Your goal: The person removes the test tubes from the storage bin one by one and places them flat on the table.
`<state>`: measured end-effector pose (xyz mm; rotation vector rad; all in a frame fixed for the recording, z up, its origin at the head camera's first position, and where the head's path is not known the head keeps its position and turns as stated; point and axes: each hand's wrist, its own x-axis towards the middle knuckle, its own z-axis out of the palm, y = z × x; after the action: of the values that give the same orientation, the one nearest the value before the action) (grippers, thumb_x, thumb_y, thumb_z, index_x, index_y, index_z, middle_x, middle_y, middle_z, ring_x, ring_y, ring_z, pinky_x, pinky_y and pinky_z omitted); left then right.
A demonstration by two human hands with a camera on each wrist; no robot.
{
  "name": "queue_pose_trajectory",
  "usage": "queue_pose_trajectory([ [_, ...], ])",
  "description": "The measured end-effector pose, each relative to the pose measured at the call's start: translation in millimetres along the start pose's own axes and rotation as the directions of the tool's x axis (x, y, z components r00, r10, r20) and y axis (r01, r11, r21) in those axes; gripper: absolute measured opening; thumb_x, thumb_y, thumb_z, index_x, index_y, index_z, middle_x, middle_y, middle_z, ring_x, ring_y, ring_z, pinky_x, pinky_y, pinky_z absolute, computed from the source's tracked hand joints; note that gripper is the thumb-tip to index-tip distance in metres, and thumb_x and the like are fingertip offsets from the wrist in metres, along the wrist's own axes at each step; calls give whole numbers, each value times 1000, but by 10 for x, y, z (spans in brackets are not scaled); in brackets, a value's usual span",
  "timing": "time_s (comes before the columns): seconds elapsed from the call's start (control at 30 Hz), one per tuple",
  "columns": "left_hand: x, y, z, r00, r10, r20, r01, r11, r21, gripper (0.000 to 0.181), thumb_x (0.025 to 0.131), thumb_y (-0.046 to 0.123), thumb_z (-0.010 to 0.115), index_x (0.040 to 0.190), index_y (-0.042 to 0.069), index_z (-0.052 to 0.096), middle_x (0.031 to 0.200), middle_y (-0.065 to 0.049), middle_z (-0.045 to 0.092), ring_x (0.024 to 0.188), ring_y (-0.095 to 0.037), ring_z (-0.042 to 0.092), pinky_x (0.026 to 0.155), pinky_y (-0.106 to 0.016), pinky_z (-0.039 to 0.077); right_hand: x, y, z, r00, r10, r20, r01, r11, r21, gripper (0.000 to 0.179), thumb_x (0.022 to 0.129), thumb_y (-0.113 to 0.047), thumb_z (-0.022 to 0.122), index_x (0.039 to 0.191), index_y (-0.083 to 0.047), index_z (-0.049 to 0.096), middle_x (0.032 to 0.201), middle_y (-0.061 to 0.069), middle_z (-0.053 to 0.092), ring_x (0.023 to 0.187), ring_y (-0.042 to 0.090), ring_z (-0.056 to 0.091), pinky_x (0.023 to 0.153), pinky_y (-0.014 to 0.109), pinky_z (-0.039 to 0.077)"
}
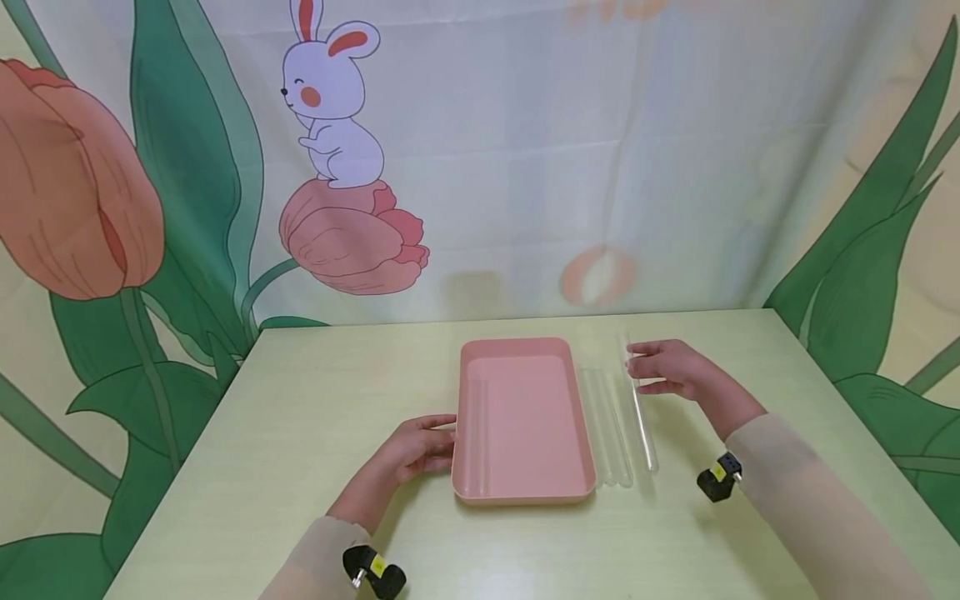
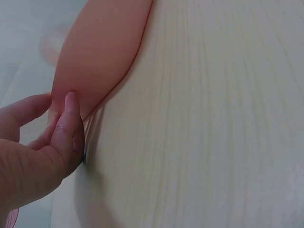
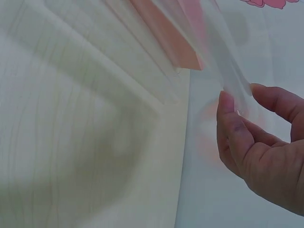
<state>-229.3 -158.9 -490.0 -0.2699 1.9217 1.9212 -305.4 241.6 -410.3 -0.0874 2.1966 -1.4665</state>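
Note:
A pink rectangular tray (image 1: 528, 433) stands on the table, with clear tubes (image 1: 480, 442) lying lengthwise along its left side. My left hand (image 1: 415, 450) touches the tray's left outer wall; in the left wrist view its fingertips (image 2: 71, 99) meet the pink wall (image 2: 104, 42). To the right of the tray, my right hand (image 1: 667, 368) pinches a clear tube (image 1: 643, 433) near its far end. The right wrist view shows this tube (image 3: 232, 71) between thumb and fingers, slanting over the table. Several more clear tubes (image 1: 611, 433) lie side by side between tray and right hand.
The pale wood-grain table (image 1: 322, 392) ends at a back edge against a printed curtain (image 1: 510, 167) with a rabbit and tulips. A small black camera (image 1: 720, 477) is on the right wrist, another (image 1: 375, 571) on the left.

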Motion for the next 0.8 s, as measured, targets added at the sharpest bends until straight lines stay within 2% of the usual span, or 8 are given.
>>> queue_pose_trajectory([
  [0.1, 8, -3, -10, 1000, -1, 3, 1, 1000, -1, 50, 99, 2, 60, 147, -7, 47, 105, -7, 77, 88, -13, 71, 76, -29, 64, 19, 25, 19, 1000, 5, 5, -5, 1000, -6, 65, 105, -10, 53, 158, 11, 21, 155, 36, 39, 108, 9, 63, 97, 32, 60],
  [0.23, 15, -6, -19, 1000, -1, 7, 1, 1000, -1, 51, 100, 2, 60, 148, -7, 47, 105, -6, 77, 89, -13, 71, 77, -29, 64, 62, 65, 34, 1000, 8, 7, -8, 1000, -11, 64, 105, -10, 53, 157, 11, 22, 157, 36, 36, 114, 13, 62, 97, 32, 60],
  [0.4, 15, -6, -19, 1000, -3, 0, 3, 1000, 2, 51, 99, 2, 60, 147, -7, 47, 110, -9, 77, 89, -13, 71, 77, -30, 64, 131, 124, 49, 1000, 19, 14, -18, 1000, -13, 63, 104, -9, 54, 157, 12, 24, 155, 36, 39, 106, 8, 63, 93, 30, 61],
  [0.63, 13, -6, -19, 1000, -4, 4, 4, 1000, -2, 51, 100, 2, 60, 148, -7, 47, 106, -7, 76, 89, -13, 71, 77, -30, 64, 245, 218, 53, 999, 43, 1, -43, 999, 12, 63, 103, -8, 56, 156, 12, 27, 139, 27, 58, 98, 6, 62, 86, 27, 62],
  [0.8, 12, 0, -12, 1000, -3, 17, 3, 1000, -6, 52, 99, 2, 59, 148, -7, 46, 104, -5, 76, 88, -12, 71, 76, -28, 63, 309, 265, 62, 998, 62, -5, -62, 998, 16, 63, 103, -8, 55, 156, 12, 27, 141, 30, 55, 95, 5, 61, 86, 27, 62],
])
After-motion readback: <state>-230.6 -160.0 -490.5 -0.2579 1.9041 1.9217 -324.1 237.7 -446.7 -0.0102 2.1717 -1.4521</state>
